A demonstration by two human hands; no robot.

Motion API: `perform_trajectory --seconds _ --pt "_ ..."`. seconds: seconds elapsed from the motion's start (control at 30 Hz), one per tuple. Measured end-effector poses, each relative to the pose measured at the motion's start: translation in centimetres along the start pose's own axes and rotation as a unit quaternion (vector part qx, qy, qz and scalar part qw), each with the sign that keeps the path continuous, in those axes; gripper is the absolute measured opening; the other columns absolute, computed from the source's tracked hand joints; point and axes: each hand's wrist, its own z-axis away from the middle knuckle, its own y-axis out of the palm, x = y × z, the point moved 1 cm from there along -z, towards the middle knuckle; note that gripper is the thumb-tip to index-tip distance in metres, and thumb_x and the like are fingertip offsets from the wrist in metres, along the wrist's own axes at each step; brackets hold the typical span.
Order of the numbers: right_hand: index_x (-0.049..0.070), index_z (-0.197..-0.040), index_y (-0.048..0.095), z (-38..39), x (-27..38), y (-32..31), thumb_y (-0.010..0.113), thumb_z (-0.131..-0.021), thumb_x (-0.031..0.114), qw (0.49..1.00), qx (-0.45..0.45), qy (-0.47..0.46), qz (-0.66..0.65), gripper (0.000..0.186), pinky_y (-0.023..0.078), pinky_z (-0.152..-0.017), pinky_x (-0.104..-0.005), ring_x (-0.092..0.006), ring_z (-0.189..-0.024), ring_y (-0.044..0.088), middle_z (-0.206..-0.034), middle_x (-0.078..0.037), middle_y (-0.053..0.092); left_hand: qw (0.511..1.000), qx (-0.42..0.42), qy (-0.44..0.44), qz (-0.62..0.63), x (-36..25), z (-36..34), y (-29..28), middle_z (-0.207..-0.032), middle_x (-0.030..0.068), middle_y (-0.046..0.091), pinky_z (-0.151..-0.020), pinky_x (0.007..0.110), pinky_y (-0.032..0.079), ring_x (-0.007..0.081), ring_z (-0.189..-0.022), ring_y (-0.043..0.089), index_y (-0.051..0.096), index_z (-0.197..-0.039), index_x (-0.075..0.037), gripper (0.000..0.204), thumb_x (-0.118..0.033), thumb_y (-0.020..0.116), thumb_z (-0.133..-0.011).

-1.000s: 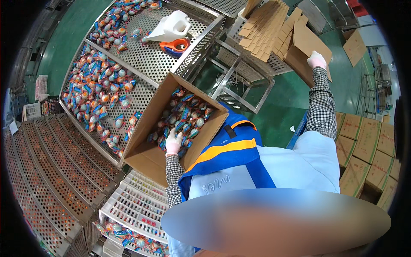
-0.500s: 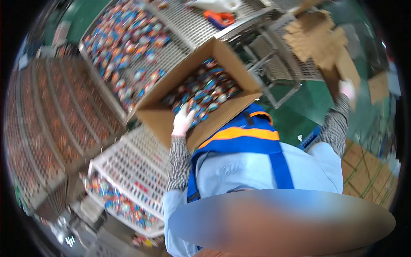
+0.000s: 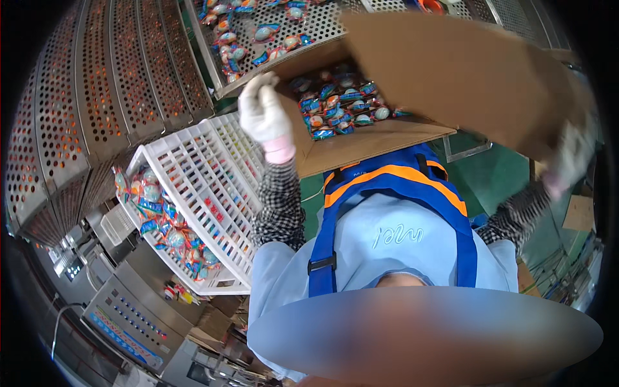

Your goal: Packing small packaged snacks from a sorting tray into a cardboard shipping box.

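Note:
My gloved left hand [image 3: 264,113] is raised at the left rim of an open cardboard box [image 3: 371,138], its fingers loosely bent and apart, holding nothing visible. Inside the box lie several round wrapped items [image 3: 342,103] in blue, orange and clear packaging. My gloved right hand [image 3: 569,156], blurred, grips the right end of a large brown cardboard piece [image 3: 451,77], which is raised over the box's right part and hides some of it. Behind the box, a perforated steel tray [image 3: 317,20] holds more of the same wrapped items.
A white plastic crate [image 3: 180,164] with wrapped items stands left of my body. Beyond it are a perforated steel conveyor [image 3: 90,97] and a steel machine with a button panel [image 3: 129,319]. A green floor [image 3: 477,180] and a loose cardboard sheet [image 3: 578,213] show at the right.
The view has swung round. My left hand has come up out of the box to its rim. My right hand has brought the cardboard piece from the stack area across to above the box.

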Motion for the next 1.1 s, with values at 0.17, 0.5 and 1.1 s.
perform_trajectory --seconds 0.17,0.5,1.1 --pt "0.007 -0.123 0.054 7.7 8.8 19.1 0.054 -0.083 0.011 0.892 0.363 0.032 -0.268 0.041 0.042 -0.097 -0.0321 -0.0251 -0.116 0.054 -0.128 -0.013 0.053 0.887 0.346 0.117 -0.283 1.6 2.9 7.3 -0.132 0.0221 0.043 -0.093 0.048 0.043 0.036 -0.123 0.042 0.035 -0.137 -0.008 0.081 -0.03 0.076 -0.071" --pt "0.003 -0.121 0.053 4.4 1.3 14.3 0.061 -0.083 0.024 0.903 0.339 0.16 -0.211 0.044 0.044 -0.091 -0.0336 -0.0307 -0.106 0.058 -0.116 -0.018 0.059 0.516 0.599 -0.149 -0.594 17.3 11.1 10.3 -0.153 0.0139 0.003 -0.097 0.064 0.029 0.0482 -0.136 0.008 0.012 -0.145 -0.033 0.107 -0.037 0.08 -0.063" --pt "0.034 -0.138 0.033 10.7 -38.5 -0.1 0.034 -0.093 0.02 0.662 0.29 0.549 0.42 0.047 0.035 -0.094 -0.0554 -0.0424 -0.12 0.042 -0.135 -0.014 0.041 0.699 0.5 -0.22 -0.461 23.0 10.9 9.2 -0.141 0.0326 0.024 -0.107 0.037 0.029 0.0407 -0.131 0.03 0.051 -0.123 0.001 0.057 -0.027 0.068 -0.077"
